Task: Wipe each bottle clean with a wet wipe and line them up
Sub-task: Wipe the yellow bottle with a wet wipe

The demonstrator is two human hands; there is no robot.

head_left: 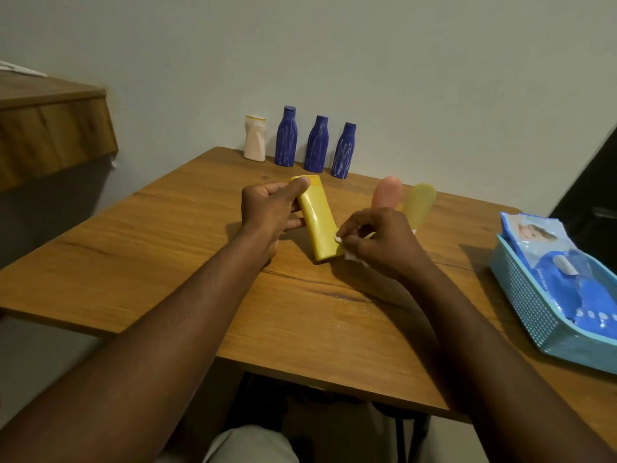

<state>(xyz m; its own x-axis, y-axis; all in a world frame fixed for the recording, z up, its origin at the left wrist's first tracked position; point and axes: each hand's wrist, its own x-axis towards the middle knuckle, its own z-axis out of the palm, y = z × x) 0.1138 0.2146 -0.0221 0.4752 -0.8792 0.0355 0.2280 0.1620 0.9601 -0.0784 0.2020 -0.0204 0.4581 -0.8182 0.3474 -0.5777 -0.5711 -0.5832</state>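
Note:
My left hand (270, 208) grips the upper end of a flat yellow bottle (319, 222), held tilted just above the wooden table (167, 248). At the bottle's lower end my right hand (384, 242) pinches a small white wet wipe (352, 253) against it. Along the wall at the table's far edge stand a white bottle (255, 138) and three blue bottles (286, 137) (316, 144) (344, 151) in a row. Behind my right hand are a pink bottle (387, 192) and a pale yellow bottle (419, 203), partly hidden.
A light blue plastic basket (534, 309) at the table's right edge holds a blue pack of wet wipes (561, 262). A wooden shelf (50, 128) juts from the wall at upper left. A dark object (591, 182) stands at far right.

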